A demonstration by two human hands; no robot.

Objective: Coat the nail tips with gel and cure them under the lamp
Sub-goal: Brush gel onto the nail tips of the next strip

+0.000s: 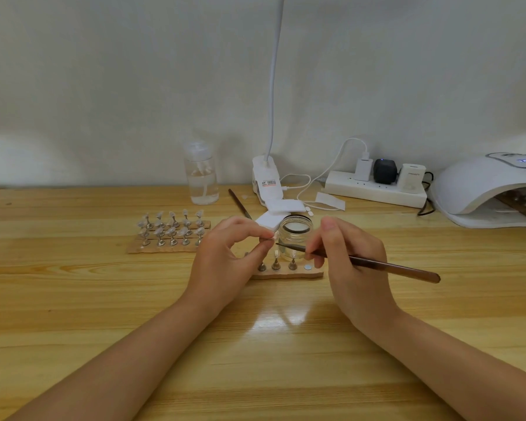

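Desk (73,299) is showing honey-yellow wood with darker grain stripes. Brush (386,265) is showing a dark brown handle; curing lamp (474,183) and power strip (374,192) are showing white. Jar (295,235) is appearing clear with a black rim.

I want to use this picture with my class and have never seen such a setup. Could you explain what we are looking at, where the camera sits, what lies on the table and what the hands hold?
There is no machine here: a person works with bare hands, and the one picture comes from a camera worn on the head, looking forward and down. The left hand pinches a small nail tip between thumb and finger. The right hand holds a thin brush, its point close to that tip. Behind them stands an open glass jar. In front of the jar lies a wooden strip with little metal stands. Farther left, a wooden board carries two rows of nail tips on stands. At the far right sits the white curing lamp; a clear bottle stands at the back of the table.
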